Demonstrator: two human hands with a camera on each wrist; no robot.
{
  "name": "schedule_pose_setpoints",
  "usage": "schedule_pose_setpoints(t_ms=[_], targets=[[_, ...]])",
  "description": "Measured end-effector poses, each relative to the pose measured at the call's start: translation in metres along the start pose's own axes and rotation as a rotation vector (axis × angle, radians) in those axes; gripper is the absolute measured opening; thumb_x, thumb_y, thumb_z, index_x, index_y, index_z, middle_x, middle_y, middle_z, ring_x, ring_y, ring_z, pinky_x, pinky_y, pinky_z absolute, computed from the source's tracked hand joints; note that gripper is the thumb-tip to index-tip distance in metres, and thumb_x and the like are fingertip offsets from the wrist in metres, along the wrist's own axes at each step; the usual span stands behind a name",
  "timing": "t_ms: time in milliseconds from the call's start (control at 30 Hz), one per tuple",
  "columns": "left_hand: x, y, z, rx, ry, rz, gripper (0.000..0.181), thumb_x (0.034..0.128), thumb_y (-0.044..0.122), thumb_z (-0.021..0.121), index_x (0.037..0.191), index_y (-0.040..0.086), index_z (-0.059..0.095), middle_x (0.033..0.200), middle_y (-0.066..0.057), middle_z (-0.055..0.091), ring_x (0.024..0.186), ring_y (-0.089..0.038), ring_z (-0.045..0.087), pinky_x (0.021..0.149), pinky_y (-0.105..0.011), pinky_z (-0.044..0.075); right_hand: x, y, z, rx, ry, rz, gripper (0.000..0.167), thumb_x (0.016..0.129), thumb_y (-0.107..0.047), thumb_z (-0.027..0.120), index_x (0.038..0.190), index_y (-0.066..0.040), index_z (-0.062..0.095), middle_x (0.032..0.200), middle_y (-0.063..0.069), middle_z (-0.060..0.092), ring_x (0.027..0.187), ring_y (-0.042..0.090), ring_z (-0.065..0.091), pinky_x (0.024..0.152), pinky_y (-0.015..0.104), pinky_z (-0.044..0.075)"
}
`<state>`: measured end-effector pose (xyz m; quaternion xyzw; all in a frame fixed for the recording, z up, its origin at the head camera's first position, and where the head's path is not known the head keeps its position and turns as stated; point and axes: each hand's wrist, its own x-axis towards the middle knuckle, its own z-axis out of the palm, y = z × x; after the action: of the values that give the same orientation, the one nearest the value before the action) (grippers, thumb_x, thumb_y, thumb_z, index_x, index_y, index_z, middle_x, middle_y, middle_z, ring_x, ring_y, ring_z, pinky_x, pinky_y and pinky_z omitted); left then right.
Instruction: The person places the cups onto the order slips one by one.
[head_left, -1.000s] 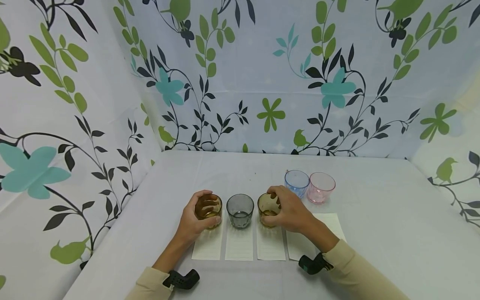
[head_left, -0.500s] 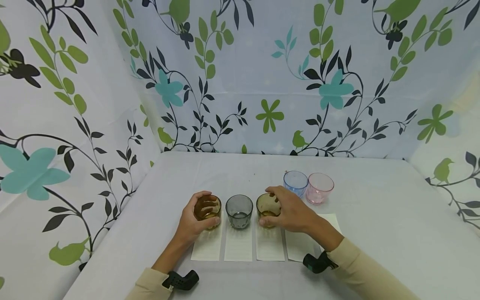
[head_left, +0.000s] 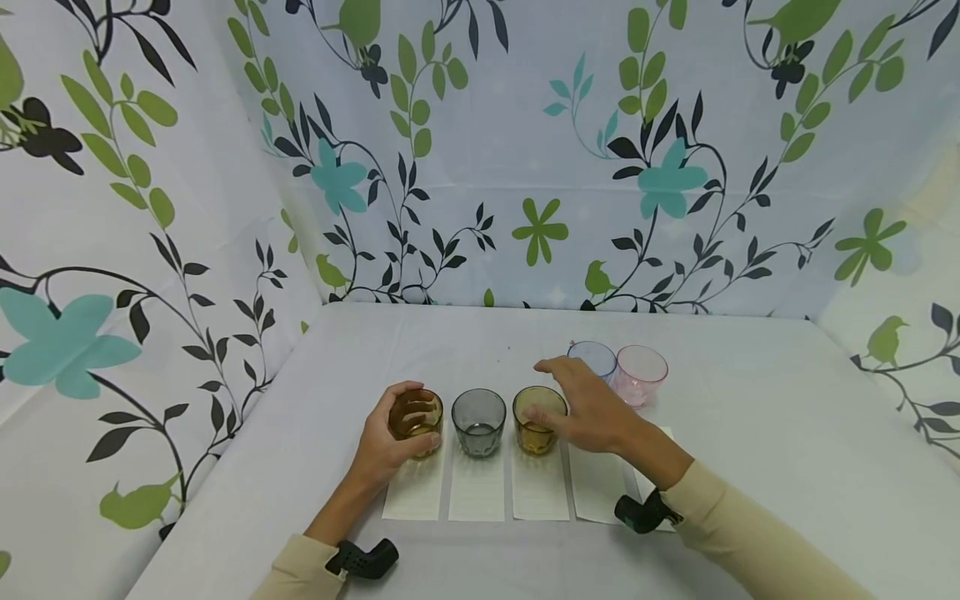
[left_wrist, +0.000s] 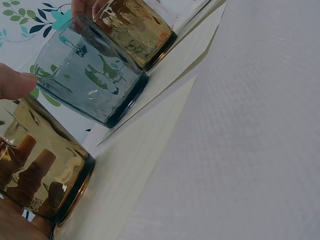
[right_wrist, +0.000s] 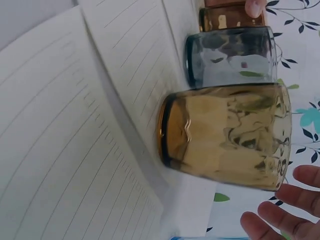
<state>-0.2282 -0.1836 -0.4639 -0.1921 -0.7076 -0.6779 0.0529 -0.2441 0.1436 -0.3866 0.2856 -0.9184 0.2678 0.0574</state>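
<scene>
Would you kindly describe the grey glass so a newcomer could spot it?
On the white table, paper strips lie side by side. Three glasses stand in a row at their far ends; the grey glass is the middle one, its neighbours both amber.

Printed fabric (pale, leafy) hangs behind a white tabletop.

Upright grey glass between amber glasses
</scene>
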Motion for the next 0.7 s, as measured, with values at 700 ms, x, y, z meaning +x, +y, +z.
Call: schedule_pose_setpoints(t_ms=[700], targets=[[0.0, 0.003, 0.001, 0.001, 0.007, -0.002, 0.073, 0.0806, -0.002, 0.077, 0.145, 0.007, 0.044, 0.133, -0.02, 0.055, 0.122, -0.044, 0.053, 0.097, -0.035, 0.053, 0.006, 0.036, -0.02, -0.133, 0.144, -0.112, 0.055, 0.097, -0.041, 0.067, 0.138, -0.005, 0.055, 0.139, 0.013, 0.056, 0.134, 0.031, 0.046, 0.106, 0.054, 0.045]])
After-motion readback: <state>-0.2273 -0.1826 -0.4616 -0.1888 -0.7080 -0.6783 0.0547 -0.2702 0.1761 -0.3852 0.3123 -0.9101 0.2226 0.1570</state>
